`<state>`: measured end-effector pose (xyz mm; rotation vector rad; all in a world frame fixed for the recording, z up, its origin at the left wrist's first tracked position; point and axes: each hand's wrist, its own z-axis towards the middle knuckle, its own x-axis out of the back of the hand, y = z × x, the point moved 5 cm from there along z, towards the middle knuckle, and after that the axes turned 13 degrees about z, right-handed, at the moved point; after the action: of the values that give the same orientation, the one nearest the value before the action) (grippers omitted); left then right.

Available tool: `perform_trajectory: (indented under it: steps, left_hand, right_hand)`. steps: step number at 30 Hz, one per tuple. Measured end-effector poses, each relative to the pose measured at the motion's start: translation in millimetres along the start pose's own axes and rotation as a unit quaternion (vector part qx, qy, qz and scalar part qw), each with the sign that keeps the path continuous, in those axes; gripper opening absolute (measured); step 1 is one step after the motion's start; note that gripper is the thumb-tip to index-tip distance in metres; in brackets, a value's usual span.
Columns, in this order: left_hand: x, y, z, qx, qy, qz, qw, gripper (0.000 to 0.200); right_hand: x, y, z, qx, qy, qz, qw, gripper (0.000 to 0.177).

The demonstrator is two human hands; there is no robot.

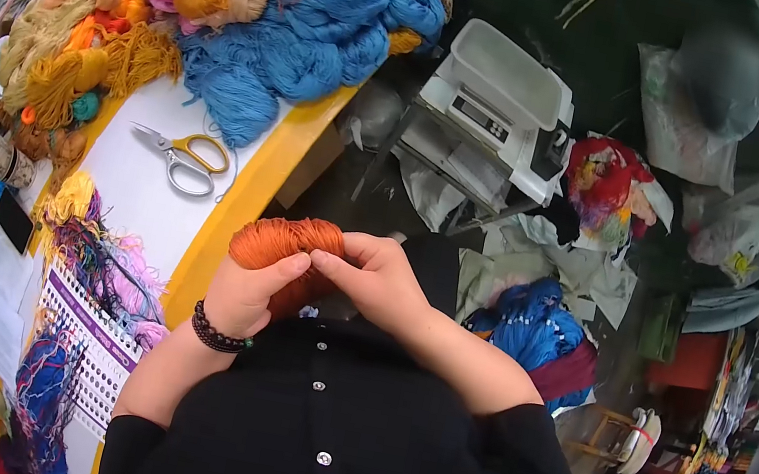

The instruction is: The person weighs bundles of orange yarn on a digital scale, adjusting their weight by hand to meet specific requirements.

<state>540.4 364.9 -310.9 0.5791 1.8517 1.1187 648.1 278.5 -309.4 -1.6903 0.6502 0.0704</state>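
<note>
Both my hands hold a skein of orange yarn (pixel 282 240) close to my chest, just off the table's yellow edge (pixel 250 194). My left hand (pixel 247 295), with a black bead bracelet on the wrist, grips it from below with the thumb pressed on the strands. My right hand (pixel 377 277) closes over it from the right, fingertips pinching the yarn near the thumb of the other hand. I wear a black buttoned shirt (pixel 335 432).
Yellow-handled scissors (pixel 185 157) lie on the white tabletop (pixel 140 185). Heaps of blue (pixel 301 51), orange and mustard yarn fill the table's far end. A colour card with yarn samples (pixel 94 329) and a phone (pixel 14 220) lie left. A white scale (pixel 499 106) and bags of yarn (pixel 536 331) sit on the floor.
</note>
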Motion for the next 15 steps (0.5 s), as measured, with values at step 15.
perform_trajectory:
  steps: [15]
  left_hand:
    - [-27.2,-20.4,11.7,-0.036,0.024,0.003,0.999,0.021]
  right_hand:
    - [31.6,3.0,-6.2,0.062,0.053,-0.038,0.996,0.025]
